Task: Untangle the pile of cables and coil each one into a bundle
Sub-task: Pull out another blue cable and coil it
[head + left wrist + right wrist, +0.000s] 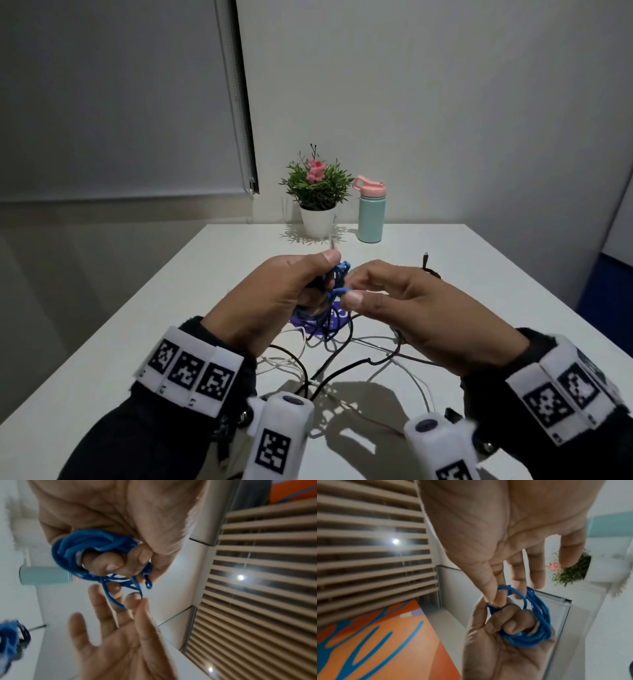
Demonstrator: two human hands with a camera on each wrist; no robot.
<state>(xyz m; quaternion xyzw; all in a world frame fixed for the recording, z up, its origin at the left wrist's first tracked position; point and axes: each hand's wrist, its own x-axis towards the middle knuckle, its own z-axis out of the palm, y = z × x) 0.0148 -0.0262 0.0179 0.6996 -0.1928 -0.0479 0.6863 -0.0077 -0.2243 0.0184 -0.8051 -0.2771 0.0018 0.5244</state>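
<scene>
Two hands work just above a white tabletop (462, 274), held close together. Nearest the camera, black and white cables (342, 363) lie in a loose tangle on the tabletop, crossing one another beneath the wrists. Above them the left hand (274, 301) has its fingers curled round a coil of blue cable (82, 543), several loops gathered in the palm with the thumb on top. The right hand (407, 305) pinches one loop of that blue cable between thumb and forefinger, right beside the left hand's knuckles, while its other fingers (537, 566) stay extended and hold nothing. A purple card (337, 320) with white lettering lies flat on the tabletop under the hands, partly hidden by them and by strands of cable. Just past the right hand a black cable end (425, 262) with a small plug sticks up from the tabletop. At the far edge, against the wall, a potted plant (317, 192) with pink flowers stands in a white pot, and a mint-green bottle (370, 216) with a pink lid stands upright just beside it on the right.
</scene>
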